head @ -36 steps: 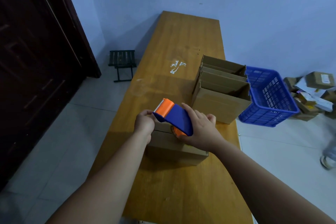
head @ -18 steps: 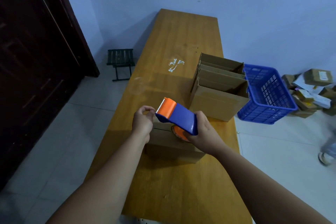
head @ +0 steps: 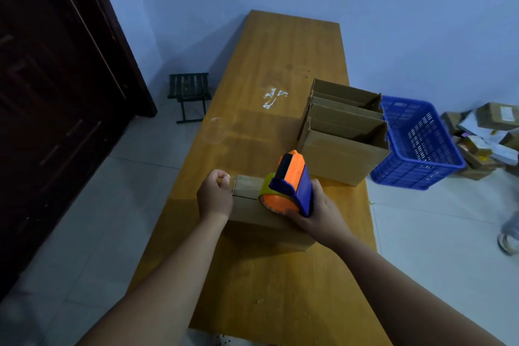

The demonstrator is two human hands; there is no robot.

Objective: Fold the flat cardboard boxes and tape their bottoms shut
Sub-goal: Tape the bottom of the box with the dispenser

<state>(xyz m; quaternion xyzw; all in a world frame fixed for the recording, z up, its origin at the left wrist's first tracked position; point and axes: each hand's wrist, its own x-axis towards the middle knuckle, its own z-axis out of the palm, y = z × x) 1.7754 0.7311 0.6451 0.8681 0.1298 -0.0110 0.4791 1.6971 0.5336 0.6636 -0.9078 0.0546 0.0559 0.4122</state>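
A folded cardboard box [head: 247, 209] lies bottom-up on the wooden table [head: 280, 64] in front of me. My right hand [head: 314, 211] grips a blue and orange tape dispenser [head: 292, 185] over the box's right half. A strip of clear tape [head: 248, 181] runs left from the roll along the box's seam. My left hand [head: 214, 196] pinches the tape's free end at the box's left edge. Behind, several folded open-topped boxes [head: 342, 137] stand in a row.
A blue plastic basket [head: 415, 143] sits at the table's right edge. Parcels [head: 483, 132] are piled on the floor at the right, near a person's shoe [head: 508, 239]. A small black stool [head: 189, 95] stands left of the table, beside a dark door [head: 56, 93].
The right hand has turned the dispenser upright and drawn it rightward, pulling out a strip of tape. The left hand holds the tape end at the box's left edge.
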